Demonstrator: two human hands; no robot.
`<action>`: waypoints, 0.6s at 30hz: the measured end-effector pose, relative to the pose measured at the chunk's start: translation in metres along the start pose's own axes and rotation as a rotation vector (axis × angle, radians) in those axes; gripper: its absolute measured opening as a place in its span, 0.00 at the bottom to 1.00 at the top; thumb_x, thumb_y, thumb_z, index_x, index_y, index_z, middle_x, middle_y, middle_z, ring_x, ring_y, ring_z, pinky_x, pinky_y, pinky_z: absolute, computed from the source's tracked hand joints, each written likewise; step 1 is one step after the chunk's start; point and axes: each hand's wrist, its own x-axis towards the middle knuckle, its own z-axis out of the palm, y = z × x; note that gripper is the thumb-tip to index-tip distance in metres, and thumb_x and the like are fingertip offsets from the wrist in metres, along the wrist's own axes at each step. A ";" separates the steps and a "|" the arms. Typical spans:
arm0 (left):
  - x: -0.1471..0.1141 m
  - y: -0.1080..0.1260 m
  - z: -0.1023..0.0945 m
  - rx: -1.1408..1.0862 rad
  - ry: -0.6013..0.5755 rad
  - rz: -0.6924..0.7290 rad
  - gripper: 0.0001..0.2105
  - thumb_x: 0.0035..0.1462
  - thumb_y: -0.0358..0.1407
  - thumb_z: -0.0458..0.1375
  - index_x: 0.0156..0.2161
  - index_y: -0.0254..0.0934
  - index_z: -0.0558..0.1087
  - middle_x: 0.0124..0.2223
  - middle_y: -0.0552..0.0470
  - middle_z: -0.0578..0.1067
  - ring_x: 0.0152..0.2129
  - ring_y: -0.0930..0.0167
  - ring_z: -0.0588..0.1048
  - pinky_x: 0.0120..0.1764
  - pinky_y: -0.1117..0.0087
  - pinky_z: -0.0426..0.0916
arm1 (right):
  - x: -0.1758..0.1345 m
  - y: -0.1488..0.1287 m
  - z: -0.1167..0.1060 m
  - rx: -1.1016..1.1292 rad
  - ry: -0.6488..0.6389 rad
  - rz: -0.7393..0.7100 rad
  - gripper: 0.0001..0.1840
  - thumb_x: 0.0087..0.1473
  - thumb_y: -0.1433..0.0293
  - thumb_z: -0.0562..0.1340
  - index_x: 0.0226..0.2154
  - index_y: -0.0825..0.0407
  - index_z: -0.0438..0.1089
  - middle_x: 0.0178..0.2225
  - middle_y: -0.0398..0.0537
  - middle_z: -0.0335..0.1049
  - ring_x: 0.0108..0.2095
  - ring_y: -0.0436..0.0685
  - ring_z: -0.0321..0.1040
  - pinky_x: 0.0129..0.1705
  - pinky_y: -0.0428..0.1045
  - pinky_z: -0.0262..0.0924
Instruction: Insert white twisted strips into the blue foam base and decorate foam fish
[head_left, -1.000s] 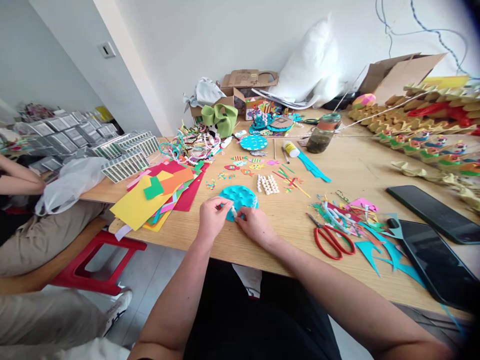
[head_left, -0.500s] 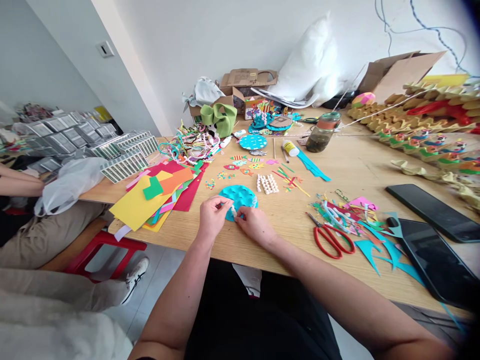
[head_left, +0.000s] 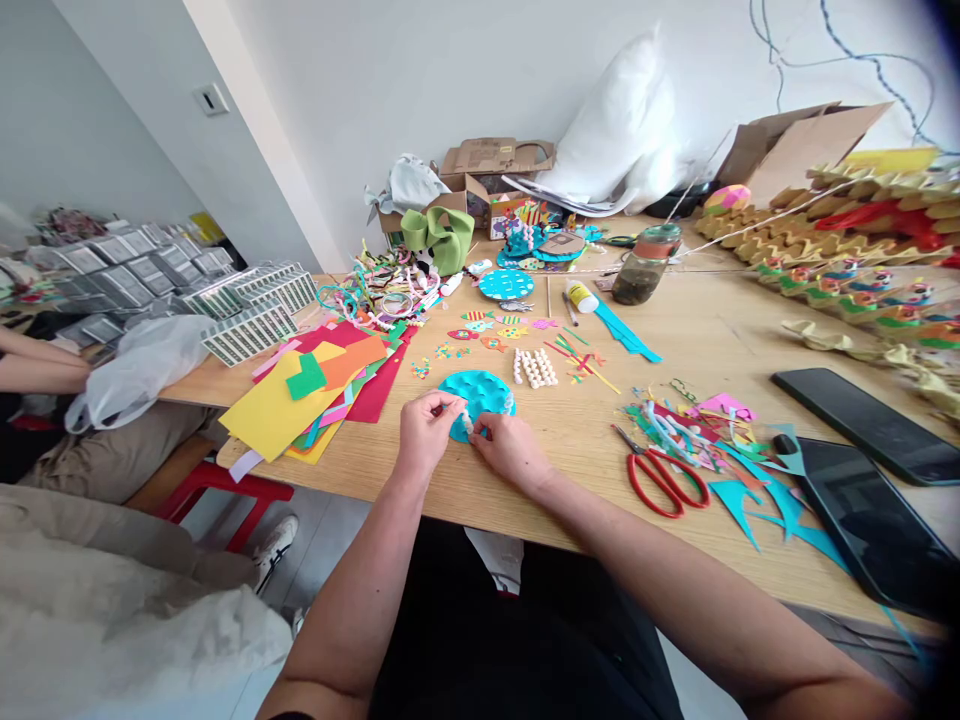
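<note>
A round blue disc (head_left: 480,385) with a dimpled surface lies on the table in front of me. My left hand (head_left: 429,428) is closed at its near left edge, thumb and forefinger pinching one end of a short white wavy strip (head_left: 466,420). The fingers of my right hand (head_left: 506,445) close on the strip's lower end, over the disc's near edge. Another pale wavy piece (head_left: 509,402) rests on the disc's right rim. Several similar white wavy strips (head_left: 535,368) lie in rows just beyond it. Paper fish (head_left: 493,344) and tiny coloured paper bits (head_left: 452,351) are spread behind the disc.
Coloured sheets (head_left: 277,410) are piled at left. Red-handled scissors (head_left: 664,480), paper scraps (head_left: 690,435) and two phones (head_left: 874,520) lie at right. Farther back stand a glue bottle (head_left: 581,297), a jar (head_left: 643,268) and a patterned blue disc (head_left: 507,284). Another person's arm (head_left: 41,362) is at far left.
My hands keep nearly the same grip and place on the white strip. At lower left, a person's light-clothed leg has shifted, covering more of the red stool.
</note>
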 end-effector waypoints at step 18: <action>0.003 0.009 -0.013 0.007 -0.130 -0.118 0.14 0.40 0.37 0.66 0.36 0.35 0.78 0.26 0.53 0.76 0.21 0.75 0.69 0.27 0.74 0.64 | 0.000 0.002 0.002 -0.002 0.017 -0.020 0.08 0.54 0.68 0.57 0.29 0.50 0.71 0.26 0.46 0.73 0.27 0.52 0.67 0.29 0.45 0.49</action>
